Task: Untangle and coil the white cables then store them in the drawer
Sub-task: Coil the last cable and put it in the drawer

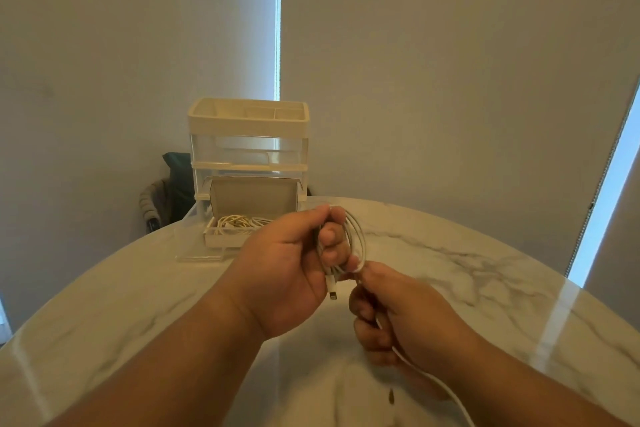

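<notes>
White cable point(356, 239): several loops gripped in my left hand point(287, 263), plug end hanging beneath; tail runs through my right hand point(398, 315).
Drawer point(221, 241): lowest one, cream, pulled open.
Stored cables point(235, 221): white coils lying inside it.

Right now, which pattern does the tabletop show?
Tabletop: whitish marble with grey veins; head view.
</notes>
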`<state>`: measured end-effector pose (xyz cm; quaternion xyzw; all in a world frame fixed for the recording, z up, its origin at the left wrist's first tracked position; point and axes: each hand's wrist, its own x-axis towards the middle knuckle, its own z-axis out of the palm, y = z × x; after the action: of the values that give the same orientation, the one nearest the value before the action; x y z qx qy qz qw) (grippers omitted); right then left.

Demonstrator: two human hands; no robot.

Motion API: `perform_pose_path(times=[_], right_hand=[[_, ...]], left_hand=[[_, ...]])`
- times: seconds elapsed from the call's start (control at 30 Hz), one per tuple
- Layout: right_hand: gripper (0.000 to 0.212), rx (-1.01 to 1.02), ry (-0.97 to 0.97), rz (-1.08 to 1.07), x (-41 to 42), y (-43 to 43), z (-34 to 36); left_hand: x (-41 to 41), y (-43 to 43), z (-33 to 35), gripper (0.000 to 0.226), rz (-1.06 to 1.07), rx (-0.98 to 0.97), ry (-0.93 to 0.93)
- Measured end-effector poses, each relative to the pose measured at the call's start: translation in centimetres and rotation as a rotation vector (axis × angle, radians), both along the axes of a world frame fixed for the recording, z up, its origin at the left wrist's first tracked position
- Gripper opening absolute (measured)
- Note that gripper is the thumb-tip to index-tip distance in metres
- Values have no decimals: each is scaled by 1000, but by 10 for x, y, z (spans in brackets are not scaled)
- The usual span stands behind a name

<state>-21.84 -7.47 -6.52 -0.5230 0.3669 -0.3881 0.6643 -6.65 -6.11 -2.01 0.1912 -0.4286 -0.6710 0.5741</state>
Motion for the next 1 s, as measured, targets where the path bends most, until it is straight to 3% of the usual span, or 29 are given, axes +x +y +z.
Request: perform_pose_path(times=[0.03, 0.17, 0.37, 0.5, 0.67, 0.83, 1.0], right_hand=[[24, 44, -40, 18, 0, 0, 1], [49, 92, -163, 77, 0, 4, 3], [30, 7, -321, 38, 1, 6, 8], [40, 52, -390, 56, 3, 11, 10], [19, -93, -201, -75, 4, 7, 5], [22, -135, -60, -194, 2, 3, 3], [26, -190, -51, -191, 2, 6, 2]], left_hand=[[0, -1, -1, 20, 1, 1, 7], [-2, 0, -3, 21, -106, 26, 54], [-2, 0, -3, 24, -145, 46, 74], [-3, 2, -3, 26, -137, 53, 57], [-2, 4, -4, 19, -112, 26, -54], [-3, 5, -6, 20, -165, 49, -71], [-9, 8, -2, 17, -111, 96, -105]])
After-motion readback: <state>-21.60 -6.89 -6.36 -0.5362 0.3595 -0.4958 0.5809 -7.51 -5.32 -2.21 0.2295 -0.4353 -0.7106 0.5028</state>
